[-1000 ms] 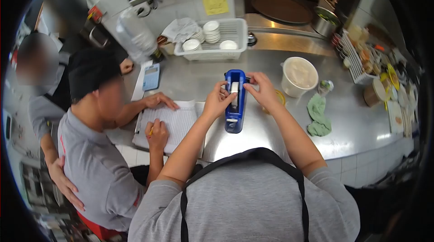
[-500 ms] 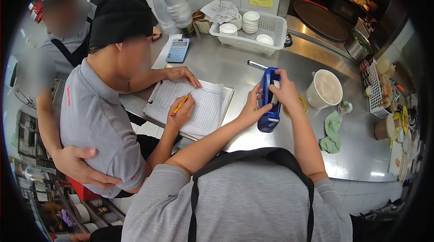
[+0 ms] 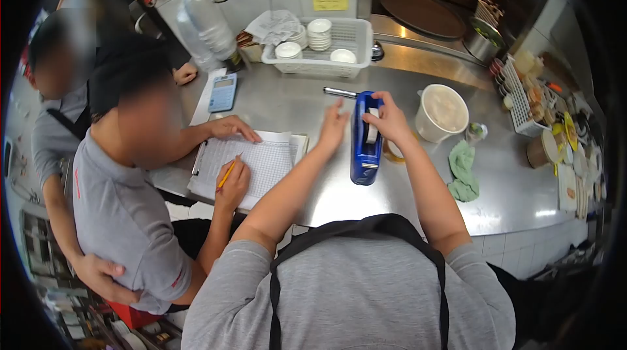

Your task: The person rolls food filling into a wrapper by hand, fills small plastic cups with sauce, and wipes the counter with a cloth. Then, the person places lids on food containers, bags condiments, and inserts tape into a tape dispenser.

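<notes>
A blue tape dispenser (image 3: 364, 170) stands on the steel counter in front of me, with a pale roll of tape (image 3: 373, 133) seated in it. My right hand (image 3: 390, 120) grips the dispenser's far end, its thumb at the roll and its fingers over the rim. To the left of the dispenser, my left hand (image 3: 333, 128) is raised and apart from it, fingers stretched and slightly blurred, holding nothing. A marker pen (image 3: 339, 92) lies just beyond the dispenser. Partly hidden behind my right wrist is a yellowish tape roll (image 3: 394, 152).
At my left a co-worker holds a pencil (image 3: 226, 175) over a gridded sheet (image 3: 264, 164) on a clipboard. A calculator (image 3: 223, 93) and a white basket (image 3: 317, 67) of small dishes sit farther back. On the right are a white tub (image 3: 442, 113) and a green cloth (image 3: 463, 173).
My left hand has come off the tape dispenser and moved left. My right hand stays on the dispenser, its thumb now at the roll. The whole view has shifted somewhat.
</notes>
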Available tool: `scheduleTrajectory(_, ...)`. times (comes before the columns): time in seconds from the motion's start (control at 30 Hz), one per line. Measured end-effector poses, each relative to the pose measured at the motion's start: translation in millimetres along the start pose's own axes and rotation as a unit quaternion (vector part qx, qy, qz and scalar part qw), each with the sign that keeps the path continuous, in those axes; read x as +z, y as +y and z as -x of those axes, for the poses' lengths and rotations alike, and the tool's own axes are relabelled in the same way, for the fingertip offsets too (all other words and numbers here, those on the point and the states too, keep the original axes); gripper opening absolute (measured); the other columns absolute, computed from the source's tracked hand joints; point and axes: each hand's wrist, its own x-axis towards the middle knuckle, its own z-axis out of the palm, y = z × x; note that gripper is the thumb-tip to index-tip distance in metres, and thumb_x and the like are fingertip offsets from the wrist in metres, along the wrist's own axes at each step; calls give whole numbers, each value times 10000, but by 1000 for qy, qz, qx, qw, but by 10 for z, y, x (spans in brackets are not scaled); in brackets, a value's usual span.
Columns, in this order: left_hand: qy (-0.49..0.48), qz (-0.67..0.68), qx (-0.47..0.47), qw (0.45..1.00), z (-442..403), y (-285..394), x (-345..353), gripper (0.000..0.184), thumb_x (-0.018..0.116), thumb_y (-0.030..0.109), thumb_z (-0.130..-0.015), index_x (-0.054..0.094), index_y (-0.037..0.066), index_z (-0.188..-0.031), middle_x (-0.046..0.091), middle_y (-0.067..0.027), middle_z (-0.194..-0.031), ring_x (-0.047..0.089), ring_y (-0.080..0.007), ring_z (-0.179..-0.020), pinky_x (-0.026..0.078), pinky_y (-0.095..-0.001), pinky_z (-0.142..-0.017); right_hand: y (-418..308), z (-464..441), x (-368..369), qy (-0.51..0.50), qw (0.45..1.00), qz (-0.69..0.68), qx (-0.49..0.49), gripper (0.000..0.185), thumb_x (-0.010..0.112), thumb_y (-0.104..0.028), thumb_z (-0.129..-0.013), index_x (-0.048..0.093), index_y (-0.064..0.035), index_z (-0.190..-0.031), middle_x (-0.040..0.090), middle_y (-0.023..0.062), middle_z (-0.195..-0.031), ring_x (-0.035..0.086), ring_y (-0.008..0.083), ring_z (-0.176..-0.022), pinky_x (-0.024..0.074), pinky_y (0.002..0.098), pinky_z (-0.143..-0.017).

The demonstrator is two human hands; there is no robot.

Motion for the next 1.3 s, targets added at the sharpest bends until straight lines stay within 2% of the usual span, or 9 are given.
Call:
scheduleTrajectory(0.07,34,21,33,999,-226,225,-62,488,482,258,-913,366,60,-1344,435,-199,-1225,458,-325,-1140,339,-365,-991,34,-81,16,-19,999,-35,18,460,705,-224,-659,499,-80,-1044,561,118,-657,587,265,-627,453,369,-605)
scheduleTrajectory(0.13,31,-110,233,966,-523,290,-75,439,444,285,-937,410,63,-1314,501,-129,-1231,480,-225,-1103,390,-335,-922,-7,-112,80,-7,999,-37,3,381,687,-196,-659,520,-75,-980,557,100,-648,580,257,-618,443,373,-591)
scheduleTrajectory(0.27,-106,-167,146,969,-725,360,68,343,461,211,-922,515,41,-1215,528,-160,-1165,502,-273,-1089,379,-329,-943,-23,-1,179,77,989,-39,-116,301,652,-177,-700,496,-69,-934,564,98,-665,573,277,-618,444,377,-593)
scheduleTrajectory(0.67,-147,-169,136,965,-787,402,-30,300,468,152,-911,533,33,-1179,567,-139,-1107,543,-244,-1030,415,-316,-903,179,-401,228,43,982,-184,1,302,695,-158,-680,499,-73,-894,424,-7,-561,405,89,-505,342,260,-478)
scheduleTrajectory(0.97,-132,-174,147,965,-776,332,-18,313,470,148,-912,525,43,-1202,564,-149,-1137,534,-254,-1066,409,-327,-919,-168,272,67,83,982,-133,-101,310,680,-174,-719,480,-76,-936,497,11,-654,433,97,-509,359,270,-484)
scheduleTrajectory(1.07,-125,-126,139,974,-683,377,-41,322,472,177,-910,532,59,-1203,554,-147,-1143,521,-271,-1076,396,-332,-930,-458,447,-203,16,952,-259,-164,275,634,-28,-803,444,-56,-1000,496,-36,-795,449,9,-606,341,163,-504)
scheduleTrajectory(1.17,-80,-46,203,975,-519,572,-101,370,466,256,-928,494,77,-1251,543,-135,-1158,506,-284,-1092,376,-373,-952,-630,405,-573,67,902,-384,-184,301,615,-79,-831,422,-63,-1062,561,0,-818,493,20,-579,368,163,-468)
scheduleTrajectory(1.23,-126,250,-31,960,-217,1107,-256,414,465,305,-938,442,94,-1293,541,-92,-1161,535,-227,-1043,436,-384,-880,-591,294,-623,44,905,-394,-156,291,607,-96,-841,418,-72,-1061,556,-2,-815,482,19,-567,349,158,-443)
scheduleTrajectory(1.3,-169,274,-50,946,-103,1220,-373,416,501,271,-926,425,95,-1296,551,-59,-1141,552,-179,-1005,470,-342,-817,-531,185,-608,-20,906,-411,-98,273,591,-128,-861,410,-90,-1061,545,-4,-808,459,15,-542,310,146,-394)
